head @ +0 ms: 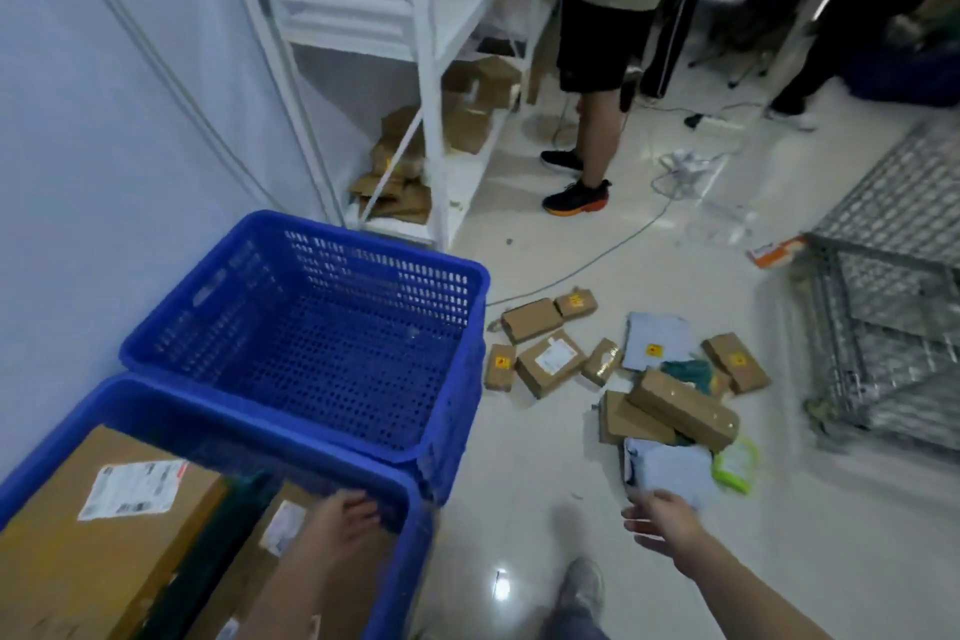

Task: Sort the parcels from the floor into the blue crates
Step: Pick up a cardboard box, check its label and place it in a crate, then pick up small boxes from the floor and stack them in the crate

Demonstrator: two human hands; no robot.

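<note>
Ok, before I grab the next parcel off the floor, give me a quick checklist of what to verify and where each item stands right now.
1. Right hand free to pick: ok, fingers open and holding nothing, reaching toward the floor pile.
2. Left hand clear of parcels: ok, it rests at the near crate, gripping nothing visible.
3. Closest parcel reachable: ok, the grey mailer lies just ahead of the right hand.
4. Room in the far crate: ok, nothing shows inside it.
5. Room in the near crate: cannot tell, large boxes already fill much of it.
6. Floor path: not ok, a cable runs behind the pile.
</note>
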